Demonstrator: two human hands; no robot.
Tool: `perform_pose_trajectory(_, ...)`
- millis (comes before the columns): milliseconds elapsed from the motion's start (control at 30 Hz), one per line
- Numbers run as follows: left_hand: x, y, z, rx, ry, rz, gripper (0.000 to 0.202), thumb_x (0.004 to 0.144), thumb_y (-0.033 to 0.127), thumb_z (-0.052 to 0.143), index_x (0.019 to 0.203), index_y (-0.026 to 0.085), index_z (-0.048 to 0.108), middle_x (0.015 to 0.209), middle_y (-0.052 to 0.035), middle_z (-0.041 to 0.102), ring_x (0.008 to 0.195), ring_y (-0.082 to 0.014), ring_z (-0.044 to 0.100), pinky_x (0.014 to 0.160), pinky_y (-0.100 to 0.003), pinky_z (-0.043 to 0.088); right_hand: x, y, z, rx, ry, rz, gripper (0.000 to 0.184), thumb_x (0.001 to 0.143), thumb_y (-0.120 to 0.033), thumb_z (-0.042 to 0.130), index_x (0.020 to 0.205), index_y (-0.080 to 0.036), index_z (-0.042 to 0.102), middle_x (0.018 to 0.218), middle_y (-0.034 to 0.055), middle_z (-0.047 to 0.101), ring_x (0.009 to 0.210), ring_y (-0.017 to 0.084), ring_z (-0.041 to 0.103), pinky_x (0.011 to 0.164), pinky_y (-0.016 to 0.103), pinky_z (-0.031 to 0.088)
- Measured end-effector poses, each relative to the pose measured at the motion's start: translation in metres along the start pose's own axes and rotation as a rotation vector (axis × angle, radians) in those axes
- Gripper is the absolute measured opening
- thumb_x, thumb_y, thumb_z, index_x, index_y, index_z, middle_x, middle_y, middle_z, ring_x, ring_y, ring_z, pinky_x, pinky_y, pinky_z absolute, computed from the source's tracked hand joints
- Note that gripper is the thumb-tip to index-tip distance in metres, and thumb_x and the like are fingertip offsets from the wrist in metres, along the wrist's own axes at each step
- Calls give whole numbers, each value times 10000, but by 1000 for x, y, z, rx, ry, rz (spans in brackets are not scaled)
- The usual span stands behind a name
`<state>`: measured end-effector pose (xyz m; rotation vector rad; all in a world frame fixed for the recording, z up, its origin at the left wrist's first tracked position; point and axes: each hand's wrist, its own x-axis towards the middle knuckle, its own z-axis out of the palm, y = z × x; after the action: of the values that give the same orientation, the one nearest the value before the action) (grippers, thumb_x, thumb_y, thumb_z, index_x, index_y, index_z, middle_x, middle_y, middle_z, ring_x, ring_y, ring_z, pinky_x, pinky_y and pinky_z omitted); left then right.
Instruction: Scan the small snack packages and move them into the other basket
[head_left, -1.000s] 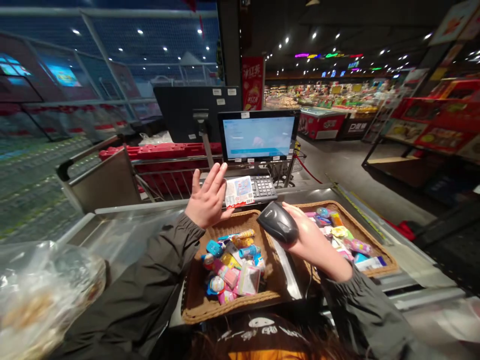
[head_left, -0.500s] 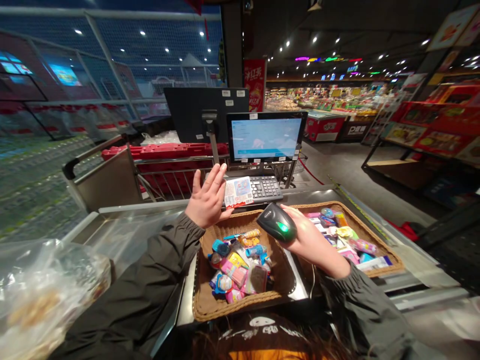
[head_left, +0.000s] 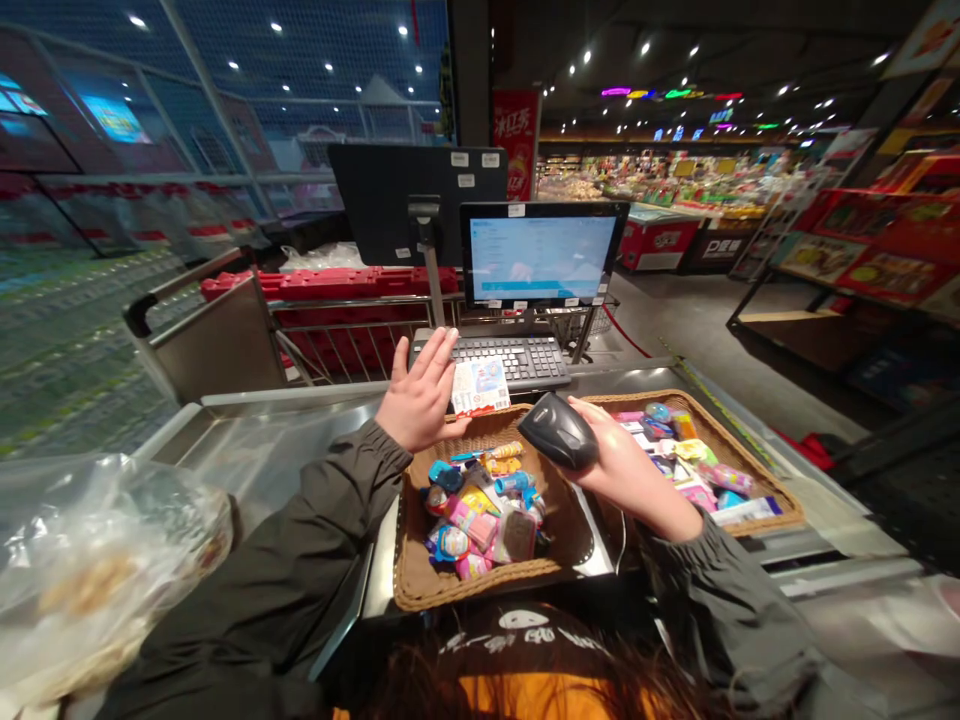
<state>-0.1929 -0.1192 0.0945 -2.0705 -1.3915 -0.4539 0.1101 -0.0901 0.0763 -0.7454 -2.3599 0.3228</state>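
Note:
My left hand (head_left: pixel 420 395) holds a small flat white-and-red printed packet (head_left: pixel 480 388) by its left edge, over the front of the keyboard. A picture and a barcode show on the face toward me. My fingers point up and away, partly hiding where the packet is gripped. In my right hand (head_left: pixel 626 470) is a black barcode scanner (head_left: pixel 559 430), its head angled up and left toward the packet, with a gap between them. Below, a brown wicker basket (head_left: pixel 420 598) holds several small wrapped sweets and toys (head_left: pixel 480 515).
A second wicker basket (head_left: pixel 791 505) of small packaged goods stands right. Behind are the keyboard (head_left: pixel 536 358), a lit screen (head_left: pixel 540 255) and a dark monitor back (head_left: pixel 390 200). A clear plastic bag (head_left: pixel 112 560) lies left on the metal counter (head_left: pixel 262 435).
The green light on the scanner no longer shows. Packet and scanner sit slightly nearer me relative to the keyboard, and more keys are visible. My view has tilted down a little.

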Motion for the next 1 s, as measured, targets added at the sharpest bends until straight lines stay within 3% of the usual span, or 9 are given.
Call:
perform_pose_trajectory(300, -33, 21, 20, -117, -221, -16, 654, 726, 530, 669, 1186, 65, 660, 1594, -230, 263, 1475, -406, 270, 1215, -632, 42, -3, 4, 5, 74, -66, 70, 478, 745, -248, 694, 1212, -181, 612, 1234, 141, 664, 1189, 327, 606, 1043, 504, 476)
perform_pose_trajectory(500, -61, 32, 34, -150, -368, -22, 647, 700, 529, 686, 1160, 74, 681, 1583, -234, 296, 1474, -418, 260, 1211, -632, 69, -7, 7, 13, 58, -125, 96, 371, 746, -267, 688, 1107, -186, 676, 1173, 134, 692, 1190, 347, 603, 1045, 522, 461)
perform_pose_trajectory(700, -84, 36, 46, -164, -493, -55, 681, 686, 557, 679, 1168, 76, 680, 1564, -235, 343, 1476, -407, 258, 1212, -630, 75, -7, 6, 28, 101, -217, 92, 320, 746, -258, 703, 1054, -175, 677, 1141, 128, 694, 1128, 320, 630, 993, 473, 495)
perform_pose_trajectory(900, -102, 34, 65, -109, -600, -100, 639, 743, 589, 640, 1086, 54, 715, 1526, -280, 381, 1471, -407, 271, 1181, -675, 106, -7, 4, 39, 129, -241, 136, 448, 743, -273, 720, 1161, -132, 642, 1217, 164, 669, 1186, 327, 609, 1029, 480, 473)
perform_pose_trajectory(1000, -103, 33, 69, -105, -594, -119, 582, 805, 557, 616, 1127, 80, 700, 1529, -278, 377, 1462, -401, 300, 1160, -695, 137, -8, 6, 37, 153, -228, 150, 480, 740, -271, 724, 1189, -132, 627, 1231, 164, 666, 1184, 321, 611, 1027, 474, 474)
